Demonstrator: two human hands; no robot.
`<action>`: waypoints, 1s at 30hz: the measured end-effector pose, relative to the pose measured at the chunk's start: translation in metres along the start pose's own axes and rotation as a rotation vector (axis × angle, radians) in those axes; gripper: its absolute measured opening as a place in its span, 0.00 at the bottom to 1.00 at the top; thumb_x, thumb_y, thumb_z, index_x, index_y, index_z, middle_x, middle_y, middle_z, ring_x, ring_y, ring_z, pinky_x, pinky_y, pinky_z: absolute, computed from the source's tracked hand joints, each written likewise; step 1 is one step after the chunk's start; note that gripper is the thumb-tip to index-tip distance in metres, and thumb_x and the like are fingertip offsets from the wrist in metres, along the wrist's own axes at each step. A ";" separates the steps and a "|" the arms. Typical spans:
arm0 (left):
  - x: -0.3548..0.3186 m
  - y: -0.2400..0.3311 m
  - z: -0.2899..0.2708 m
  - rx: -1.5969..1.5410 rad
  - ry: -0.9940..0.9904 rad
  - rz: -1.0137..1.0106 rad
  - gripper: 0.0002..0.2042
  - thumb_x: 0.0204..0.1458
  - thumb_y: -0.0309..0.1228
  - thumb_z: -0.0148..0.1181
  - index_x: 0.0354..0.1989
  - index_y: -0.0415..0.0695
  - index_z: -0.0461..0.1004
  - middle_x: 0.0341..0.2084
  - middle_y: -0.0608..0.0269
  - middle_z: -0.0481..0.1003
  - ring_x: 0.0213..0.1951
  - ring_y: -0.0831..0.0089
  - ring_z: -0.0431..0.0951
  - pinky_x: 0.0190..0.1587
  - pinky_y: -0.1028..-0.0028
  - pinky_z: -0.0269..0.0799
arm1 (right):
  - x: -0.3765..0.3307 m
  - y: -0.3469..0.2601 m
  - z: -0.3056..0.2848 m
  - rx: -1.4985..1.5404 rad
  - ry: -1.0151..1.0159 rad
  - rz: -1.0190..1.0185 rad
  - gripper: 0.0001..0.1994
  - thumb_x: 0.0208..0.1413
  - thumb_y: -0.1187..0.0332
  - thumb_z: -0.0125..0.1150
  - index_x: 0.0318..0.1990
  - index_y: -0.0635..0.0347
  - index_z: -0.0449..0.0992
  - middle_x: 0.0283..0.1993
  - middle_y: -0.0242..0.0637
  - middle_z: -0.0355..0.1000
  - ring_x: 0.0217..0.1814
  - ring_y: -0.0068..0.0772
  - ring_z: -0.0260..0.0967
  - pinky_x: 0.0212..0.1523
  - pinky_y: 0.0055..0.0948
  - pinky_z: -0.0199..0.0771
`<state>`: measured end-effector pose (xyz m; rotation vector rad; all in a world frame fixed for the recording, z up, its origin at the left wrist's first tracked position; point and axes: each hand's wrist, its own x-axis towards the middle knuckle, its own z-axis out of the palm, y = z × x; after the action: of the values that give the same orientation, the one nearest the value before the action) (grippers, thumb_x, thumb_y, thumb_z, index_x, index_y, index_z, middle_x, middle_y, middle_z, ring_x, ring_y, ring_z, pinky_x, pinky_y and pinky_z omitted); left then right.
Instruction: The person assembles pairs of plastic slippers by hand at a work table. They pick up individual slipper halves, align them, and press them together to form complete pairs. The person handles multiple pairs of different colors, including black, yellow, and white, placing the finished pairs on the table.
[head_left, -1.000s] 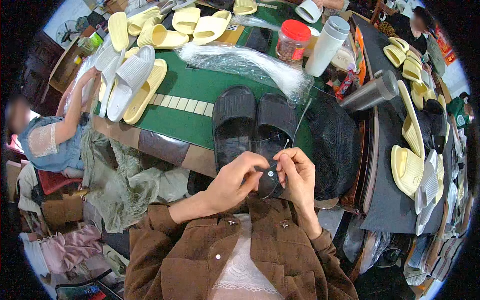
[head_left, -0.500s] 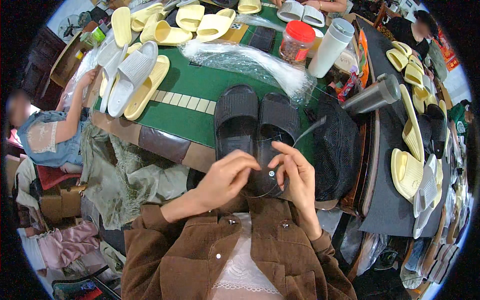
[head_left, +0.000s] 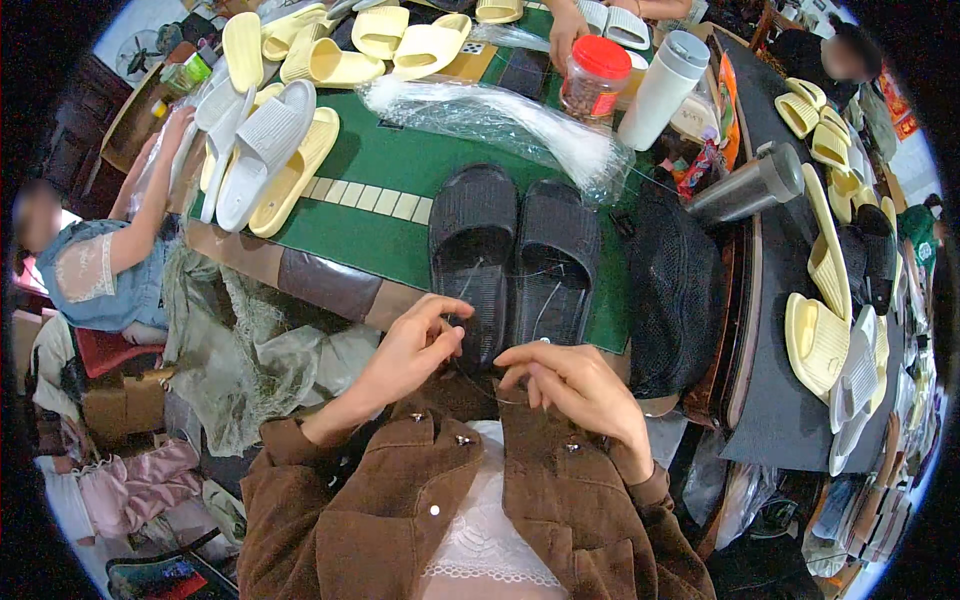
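Observation:
A pair of black slippers (head_left: 515, 260) lies side by side on the green table mat (head_left: 385, 180) right before me. My left hand (head_left: 415, 345) pinches a thin clear plastic tie at the heel of the left slipper. My right hand (head_left: 570, 385) is at the slippers' near end, fingers curled, pinching the same thin clear strand close to my chest. Thin clear loops show on both slippers' footbeds. My brown jacket sleeves come in from below.
A bundle of clear plastic ties (head_left: 500, 115) lies behind the slippers. Yellow and white slippers (head_left: 270, 155) are piled at left and back; more yellow ones (head_left: 820, 330) at right. A red-lidded jar (head_left: 592, 78), white tumbler (head_left: 662, 85), steel flask (head_left: 745, 185) and black mesh bag (head_left: 675, 295) stand nearby. A person sits at left.
My hands have come off the slippers' heels toward my chest and moved a little apart, drawing the thin strand between them. The slippers have stayed put.

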<state>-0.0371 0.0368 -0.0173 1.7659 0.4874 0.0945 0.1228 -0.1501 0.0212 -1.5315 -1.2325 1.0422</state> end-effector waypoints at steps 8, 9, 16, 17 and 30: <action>0.036 -0.020 0.002 -0.115 0.014 0.127 0.27 0.60 0.28 0.53 0.67 0.40 0.54 0.58 0.53 0.63 0.57 0.69 0.66 0.58 0.72 0.64 | 0.019 0.031 0.005 -0.278 0.246 0.052 0.12 0.58 0.76 0.44 0.44 0.63 0.74 0.31 0.44 0.77 0.27 0.38 0.75 0.32 0.35 0.74; 0.042 -0.020 0.003 -0.055 0.035 0.195 0.28 0.60 0.28 0.53 0.68 0.40 0.53 0.60 0.50 0.61 0.61 0.68 0.63 0.61 0.71 0.62 | 0.022 0.033 0.004 -0.356 0.280 0.046 0.11 0.57 0.76 0.45 0.44 0.63 0.74 0.31 0.45 0.77 0.29 0.42 0.75 0.33 0.37 0.74; 0.085 -0.012 0.021 0.437 0.142 0.294 0.35 0.59 0.41 0.55 0.65 0.28 0.51 0.64 0.33 0.53 0.68 0.46 0.51 0.68 0.61 0.47 | 0.055 0.050 -0.006 -0.624 0.474 0.017 0.06 0.56 0.74 0.47 0.37 0.64 0.71 0.33 0.52 0.75 0.38 0.56 0.74 0.37 0.49 0.71; 0.092 -0.011 0.024 0.465 0.141 0.295 0.35 0.59 0.42 0.54 0.65 0.27 0.52 0.63 0.31 0.54 0.67 0.45 0.52 0.68 0.60 0.47 | 0.058 0.053 -0.007 -0.673 0.516 0.001 0.06 0.57 0.74 0.48 0.37 0.64 0.70 0.33 0.53 0.74 0.38 0.56 0.73 0.37 0.49 0.71; 0.117 0.001 0.026 0.516 0.095 0.216 0.33 0.46 0.45 0.65 0.48 0.25 0.65 0.41 0.30 0.72 0.47 0.39 0.73 0.53 0.56 0.66 | 0.071 0.080 -0.008 -0.629 0.648 0.031 0.09 0.58 0.74 0.48 0.42 0.67 0.70 0.36 0.58 0.73 0.40 0.61 0.72 0.40 0.51 0.72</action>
<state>0.0776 0.0562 -0.0462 2.3270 0.4093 0.2213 0.1603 -0.0902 -0.0595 -2.1364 -1.1002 0.1042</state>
